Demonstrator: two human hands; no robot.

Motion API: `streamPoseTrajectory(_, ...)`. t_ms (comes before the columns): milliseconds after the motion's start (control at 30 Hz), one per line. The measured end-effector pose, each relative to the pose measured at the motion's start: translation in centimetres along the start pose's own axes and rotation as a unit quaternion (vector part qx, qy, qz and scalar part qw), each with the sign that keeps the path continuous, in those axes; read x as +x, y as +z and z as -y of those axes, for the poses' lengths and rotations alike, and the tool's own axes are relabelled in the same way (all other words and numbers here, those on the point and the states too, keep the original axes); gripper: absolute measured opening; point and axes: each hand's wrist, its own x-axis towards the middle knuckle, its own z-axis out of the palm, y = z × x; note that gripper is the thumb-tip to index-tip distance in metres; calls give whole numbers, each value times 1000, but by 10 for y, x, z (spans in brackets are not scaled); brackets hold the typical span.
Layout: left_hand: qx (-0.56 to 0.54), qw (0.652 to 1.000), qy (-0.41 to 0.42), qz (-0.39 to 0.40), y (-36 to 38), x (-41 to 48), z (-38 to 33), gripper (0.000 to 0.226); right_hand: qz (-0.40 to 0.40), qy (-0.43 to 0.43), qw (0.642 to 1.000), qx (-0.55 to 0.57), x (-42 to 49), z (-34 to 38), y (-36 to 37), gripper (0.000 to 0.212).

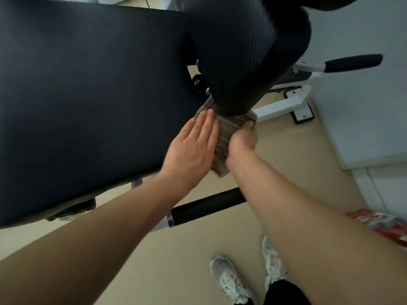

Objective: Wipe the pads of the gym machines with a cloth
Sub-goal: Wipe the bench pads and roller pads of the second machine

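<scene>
Here we see the striped cloth bunched just under the lower end of the ribbed roller pad, touching it, in the narrow gap between that roller and the edge of the big flat bench pad. The left hand lies flat, fingers straight and together, pressing the cloth's left side. The right hand curls round the cloth's right side and grips it.

Open room lies below and to the right, over the beige floor, where a black foam handle juts out beneath the forearms.

The roller hides the cloth's upper end, and we cannot make out the right fingertips. The bench pad is cut off at the left.

White frame tubing stands near a pale wall. White sneakers and a blurred red-and-white packet lie below.
</scene>
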Motion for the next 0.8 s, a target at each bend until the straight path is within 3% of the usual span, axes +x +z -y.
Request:
streamPoseTrajectory(233, 39, 998, 31, -33, 11, -61, 48, 62, -58, 27, 998, 26, -42, -10, 26, 49)
streamPoseTrajectory(367, 51, 998, 18, -34, 17, -103, 76, 64, -33, 79, 996, 11, -98, -32, 48, 49)
streamPoseTrajectory(533, 17, 999, -17, -28, 17, -59, 44, 65, -55, 101, 993, -35, -79, -16, 42, 50)
streamPoseTrajectory(800, 50, 998, 35, -34, 13, -59, 59, 66, -71, 64, 994, -57, -74, -19, 39, 54)
